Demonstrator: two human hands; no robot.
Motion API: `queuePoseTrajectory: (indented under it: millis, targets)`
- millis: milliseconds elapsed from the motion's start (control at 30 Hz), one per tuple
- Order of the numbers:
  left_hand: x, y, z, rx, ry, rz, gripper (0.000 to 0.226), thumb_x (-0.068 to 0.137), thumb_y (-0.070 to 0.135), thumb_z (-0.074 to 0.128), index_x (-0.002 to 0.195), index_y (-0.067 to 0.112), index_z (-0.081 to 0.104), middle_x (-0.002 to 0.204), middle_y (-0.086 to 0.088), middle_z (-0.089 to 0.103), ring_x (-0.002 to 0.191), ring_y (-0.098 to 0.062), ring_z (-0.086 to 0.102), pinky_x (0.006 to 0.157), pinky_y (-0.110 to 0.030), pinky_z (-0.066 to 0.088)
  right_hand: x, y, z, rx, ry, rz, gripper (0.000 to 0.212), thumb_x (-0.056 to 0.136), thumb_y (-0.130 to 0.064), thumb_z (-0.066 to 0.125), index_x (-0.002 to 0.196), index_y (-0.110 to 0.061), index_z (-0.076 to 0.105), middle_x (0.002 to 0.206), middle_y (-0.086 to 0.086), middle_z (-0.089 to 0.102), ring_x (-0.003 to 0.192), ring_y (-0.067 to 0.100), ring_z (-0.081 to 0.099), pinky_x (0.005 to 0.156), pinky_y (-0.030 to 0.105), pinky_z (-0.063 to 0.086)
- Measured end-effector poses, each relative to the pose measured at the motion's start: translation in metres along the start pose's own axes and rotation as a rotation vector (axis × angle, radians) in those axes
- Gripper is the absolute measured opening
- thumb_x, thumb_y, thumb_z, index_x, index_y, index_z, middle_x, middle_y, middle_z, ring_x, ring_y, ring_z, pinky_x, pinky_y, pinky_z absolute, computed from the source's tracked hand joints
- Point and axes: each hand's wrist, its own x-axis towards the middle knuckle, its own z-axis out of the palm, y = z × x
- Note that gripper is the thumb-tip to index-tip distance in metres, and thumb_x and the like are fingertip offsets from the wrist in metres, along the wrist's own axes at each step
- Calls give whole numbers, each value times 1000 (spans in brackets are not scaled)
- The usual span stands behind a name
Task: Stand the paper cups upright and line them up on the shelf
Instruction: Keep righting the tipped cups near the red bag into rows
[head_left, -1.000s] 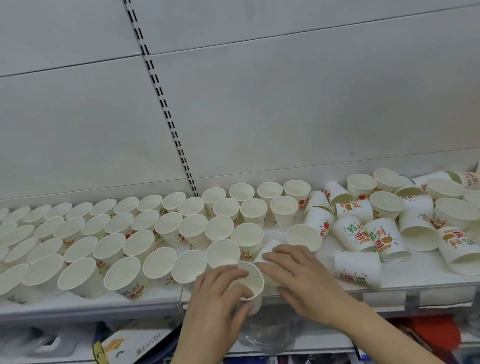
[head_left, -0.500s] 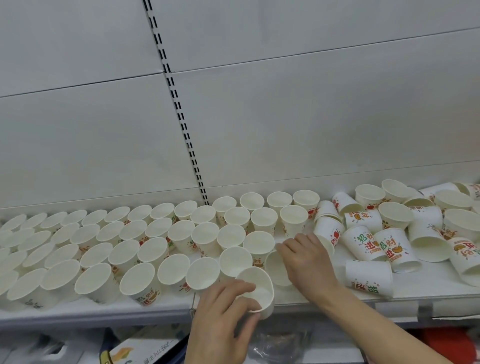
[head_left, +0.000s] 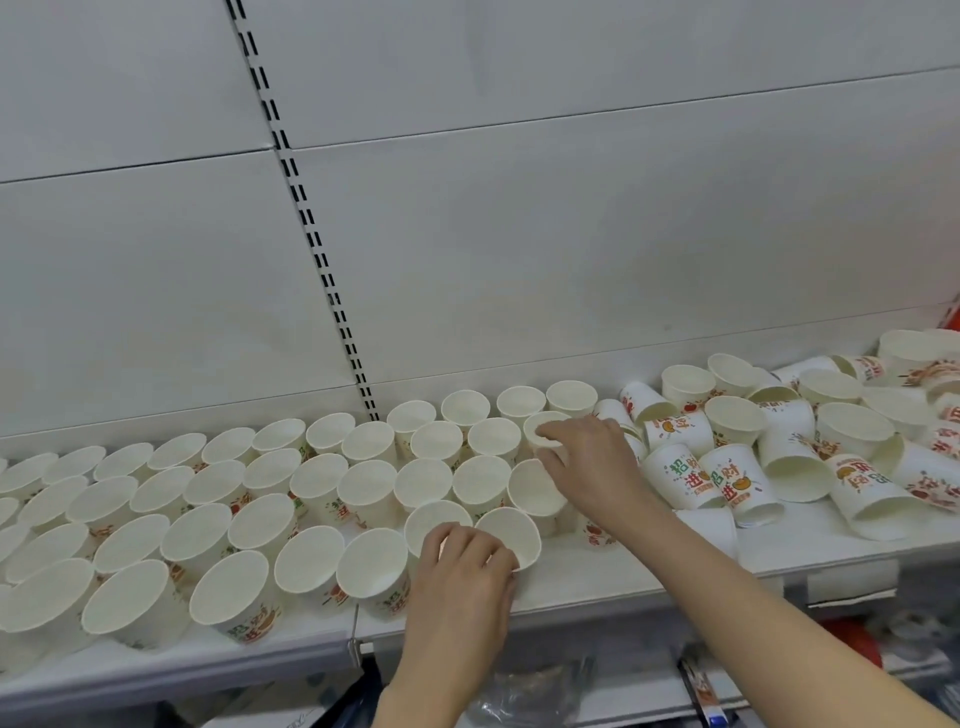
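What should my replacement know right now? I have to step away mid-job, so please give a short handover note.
Left hand: fingers on the rims of two upright front-row cups.
Right hand: fingertips on the rim of a second-row cup.
Done: four rows of upright cups fill the left and middle of the shelf.
Left: the tumbled pile of cups on the right needs standing and lining up.

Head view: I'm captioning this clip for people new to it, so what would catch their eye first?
A sea of upright white paper cups packed in rows over the left and middle of the shelf. To the right lies a jumble of toppled cups with red and green print. Between them the hands work: the left hand at a front-row cup, the right hand reaching further back.
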Motion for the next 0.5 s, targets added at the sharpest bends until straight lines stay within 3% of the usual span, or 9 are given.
queuePoseTrajectory:
  millis: [100, 167, 367, 500]
  targets:
    - [0, 3, 1, -86, 43, -24, 35, 72, 42, 66, 105, 28, 65, 113, 10, 63, 103, -19, 54, 91, -32, 35, -35, 28, -19, 144, 296, 39, 22, 86, -26, 57, 100, -17, 71, 98, -1, 71, 92, 24, 60, 82, 41, 45]
    - [3, 8, 3, -126, 70, -13, 39, 78, 43, 60, 115, 27, 60, 123, 7, 59, 111, -20, 51, 94, -32, 35, -70, 50, -24, 128, 355, 79, 23, 88, -28, 54, 99, -16, 71, 98, -1, 69, 93, 23, 58, 82, 39, 45]
    - [44, 47, 12, -140, 24, 129, 50, 76, 33, 72, 123, 26, 56, 132, 3, 55, 119, -22, 49, 97, -35, 34, -146, 97, -20, -115, 276, 36, 42, 84, -40, 53, 112, -12, 67, 121, 5, 61, 114, 30, 50, 93, 44, 41]
    - [83, 65, 26, -57, -31, 176, 39, 71, 37, 74, 107, 26, 65, 119, 5, 63, 113, -22, 55, 99, -36, 32, -137, 112, -25, -145, 180, -38, 55, 78, -49, 58, 124, -20, 59, 133, 2, 53, 124, 30, 45, 98, 45, 35]
